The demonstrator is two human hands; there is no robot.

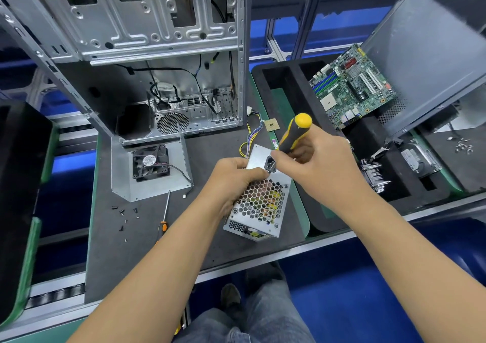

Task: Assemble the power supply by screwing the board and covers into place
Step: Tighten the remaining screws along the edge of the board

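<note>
A silver power supply (263,203) with a honeycomb grille and coloured wires lies on the dark mat in the middle. My left hand (231,179) grips its left edge, thumb across the top near the black power socket (271,164). My right hand (318,158) holds a yellow-and-black screwdriver (295,132) upright, its tip hidden at the socket end of the casing. A bent metal cover with a black fan (150,162) lies to the left on the mat.
An open computer case (157,53) stands behind. Loose black screws (123,219) and an orange-handled screwdriver (164,216) lie at the left. A motherboard (352,85), a heatsink (373,174) and a drive sit in the black foam tray (297,92) at the right.
</note>
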